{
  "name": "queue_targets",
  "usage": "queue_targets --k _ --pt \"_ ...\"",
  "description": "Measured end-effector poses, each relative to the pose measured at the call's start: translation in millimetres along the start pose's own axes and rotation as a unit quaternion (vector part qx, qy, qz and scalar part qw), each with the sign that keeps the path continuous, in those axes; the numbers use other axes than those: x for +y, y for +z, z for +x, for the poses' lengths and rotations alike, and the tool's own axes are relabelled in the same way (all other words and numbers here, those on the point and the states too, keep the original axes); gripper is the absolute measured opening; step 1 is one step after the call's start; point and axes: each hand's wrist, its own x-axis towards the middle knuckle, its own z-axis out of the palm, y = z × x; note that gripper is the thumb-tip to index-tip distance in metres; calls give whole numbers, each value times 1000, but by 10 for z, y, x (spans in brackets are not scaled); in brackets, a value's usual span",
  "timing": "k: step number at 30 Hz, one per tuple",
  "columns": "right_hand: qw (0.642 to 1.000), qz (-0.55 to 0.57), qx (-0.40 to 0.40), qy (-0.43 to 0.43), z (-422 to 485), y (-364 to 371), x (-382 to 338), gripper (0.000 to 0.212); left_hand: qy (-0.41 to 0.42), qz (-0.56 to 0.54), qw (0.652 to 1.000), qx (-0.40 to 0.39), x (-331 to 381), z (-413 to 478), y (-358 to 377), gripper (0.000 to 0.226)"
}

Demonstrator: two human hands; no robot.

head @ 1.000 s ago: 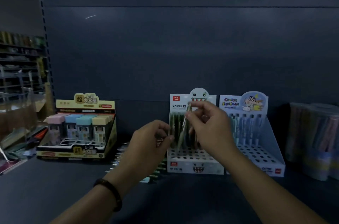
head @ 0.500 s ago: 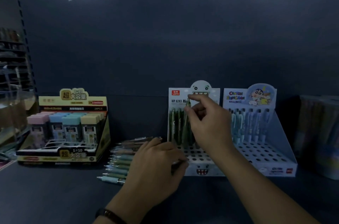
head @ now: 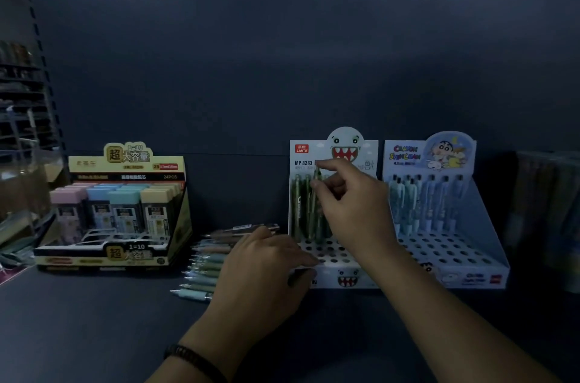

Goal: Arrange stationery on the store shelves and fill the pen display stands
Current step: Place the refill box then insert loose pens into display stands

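Stand [head: 348,279] holds green pens [head: 298,203]; right hand [head: 354,207] pinches one; left hand [head: 263,272] grip unclear.

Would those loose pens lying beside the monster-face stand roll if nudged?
Probably somewhat: the loose pens look slim and round, lying side by side on a flat shelf. They seem light, so a nudge from the left hand over them could scatter several. Clips might stop rolling; too dim to tell.

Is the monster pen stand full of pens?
No, the monster pen stand has green pens only at the back, and its front holes are empty.
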Motion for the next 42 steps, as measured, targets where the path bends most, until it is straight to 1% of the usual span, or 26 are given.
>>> queue_targets --k 8,15,19,24,26,29,31,32,34,37,39,42 --pt "998 -22 -60 5 -28 30 26 25 1 -9 1000 3 6 -12 -18 19" --pt "992 -47 -105 43 -11 -67 45 32 -3 -14 1000 4 -14 -29 -3 19" --pt "985 -41 -152 64 -33 -84 44 39 -3 -27 1000 9 -19 -45 10 18" --pt "983 -58 -163 54 -65 -83 33 45 15 -34 999 14 -19 -47 -6 13" --pt "984 -58 -161 48 -95 -106 5 47 18 -57 998 23 -13 -50 -41 10" --pt "989 -52 -134 37 -124 -153 -68 49 -15 -115 991 64 -58 -22 -110 10" --pt "992 -55 -113 33 -117 -188 -138 44 -43 -140 984 99 -128 -11 -201 10" --pt "992 -60 -106 29 -108 -207 -179 39 -52 -141 983 103 -171 -13 -268 10" --pt "992 -55 -110 22 -98 -237 -261 25 -49 -127 988 77 -271 -75 -434 10" --pt "987 -35 -155 30 -210 -288 -417 11 -34 -74 996 18 -469 -303 -649 9" --pt "980 -29 -194 36 -391 -299 -497 10 -49 -53 997 -8 -581 -507 -713 8" --pt "971 -19 -235 48 -684 -243 -543 12 -74 -78 994 -10 -649 -761 -704 10"
